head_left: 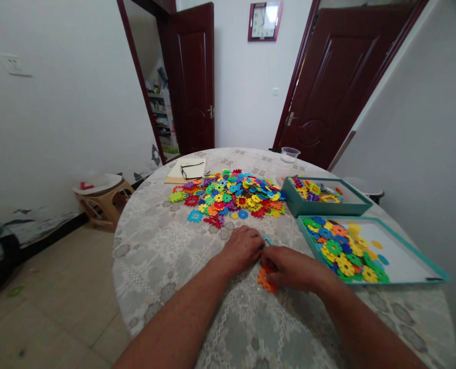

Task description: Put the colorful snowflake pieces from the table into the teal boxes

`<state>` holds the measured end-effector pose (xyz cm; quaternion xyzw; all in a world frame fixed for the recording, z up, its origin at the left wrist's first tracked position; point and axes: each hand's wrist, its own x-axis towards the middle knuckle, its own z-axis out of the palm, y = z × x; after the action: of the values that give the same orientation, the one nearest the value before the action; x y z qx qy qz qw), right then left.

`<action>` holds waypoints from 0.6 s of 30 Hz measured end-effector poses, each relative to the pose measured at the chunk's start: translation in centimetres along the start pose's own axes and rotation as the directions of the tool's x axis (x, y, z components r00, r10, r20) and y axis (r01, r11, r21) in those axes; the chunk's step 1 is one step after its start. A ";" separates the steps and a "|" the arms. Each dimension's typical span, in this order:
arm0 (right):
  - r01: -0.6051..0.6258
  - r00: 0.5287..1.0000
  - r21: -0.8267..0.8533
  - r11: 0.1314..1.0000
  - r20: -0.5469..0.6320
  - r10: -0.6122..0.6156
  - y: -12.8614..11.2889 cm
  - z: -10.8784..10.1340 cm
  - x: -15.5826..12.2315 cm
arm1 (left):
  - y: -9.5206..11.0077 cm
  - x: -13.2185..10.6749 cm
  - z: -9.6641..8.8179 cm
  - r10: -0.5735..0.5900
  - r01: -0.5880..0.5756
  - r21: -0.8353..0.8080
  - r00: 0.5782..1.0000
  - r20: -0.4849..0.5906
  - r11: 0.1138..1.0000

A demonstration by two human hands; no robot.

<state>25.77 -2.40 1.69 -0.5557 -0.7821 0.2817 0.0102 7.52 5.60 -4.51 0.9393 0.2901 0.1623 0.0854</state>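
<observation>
My left hand (245, 247) rests low over the table with its fingers curled. Its fingertips close on a light blue notched plastic piece (268, 240), of which only an edge shows. Just to the right, my right hand (291, 266) has its fingers bent around an orange notched building piece (266, 281). Both pieces sit close together between the hands, and the fingers hide where they meet. Beyond the hands lies a wide pile of colourful interlocking plastic pieces (228, 195), gear-shaped and square.
On the right, a green box (308, 206) holds more pieces, and its shallow lid (408, 256) carries several gear-shaped discs. Glasses (189, 169) lie on a paper pad (174, 174) at the back left. A clear bowl (290, 155) stands at the far edge of the round, cloth-covered table (154, 266).
</observation>
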 end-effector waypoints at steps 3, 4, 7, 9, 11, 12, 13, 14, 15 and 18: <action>0.004 1.000 0.021 1.000 0.009 -0.004 0.2 0.2 0.0 | 0.0 -0.1 0.2 -0.048 0.048 0.033 0.999 -0.001 0.998; 0.006 1.000 0.026 1.000 0.012 -0.006 0.2 0.3 0.0 | 0.0 -0.1 0.1 -0.063 0.063 0.028 0.998 0.003 0.998; 0.023 1.000 0.035 0.999 0.017 -0.024 0.1 0.2 -0.1 | 0.0 -0.2 -0.4 -0.105 0.105 -0.042 0.994 -0.001 0.994; 0.031 0.999 0.028 0.999 0.013 -0.031 0.0 0.2 -0.1 | 0.2 -0.1 -0.9 -0.148 0.143 -0.120 0.989 -0.026 0.982; 0.029 1.000 0.012 0.999 0.001 -0.029 0.1 0.2 -0.1 | 0.4 -0.1 -1.4 -0.201 0.180 -0.229 0.977 -0.072 0.957; 0.028 1.000 0.007 1.000 -0.004 -0.028 0.1 0.2 0.0 | 0.4 0.0 -1.5 -0.234 0.197 -0.299 0.968 -0.093 0.934; 0.027 1.000 0.005 1.000 -0.010 -0.027 0.2 0.2 0.1 | 0.5 0.1 -1.7 -0.273 0.215 -0.374 0.956 -0.107 0.902; 0.026 0.999 0.007 1.000 -0.021 -0.026 0.4 0.2 0.2 | 0.5 0.1 -1.8 -0.312 0.231 -0.451 0.943 -0.113 0.862; 0.026 0.999 0.012 1.000 -0.042 -0.026 0.6 0.2 0.4 | 0.4 0.2 -1.9 -0.352 0.247 -0.524 0.930 -0.110 0.815; 0.030 0.994 0.055 0.998 -0.111 -0.024 1.5 0.0 0.9 | 0.0 0.5 -1.9 -0.447 0.281 -0.709 0.893 -0.054 0.647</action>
<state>26.71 -1.30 0.80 -0.5593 -0.7794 0.2727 0.0729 7.27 5.98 -2.64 0.7373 0.4008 0.3415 0.4232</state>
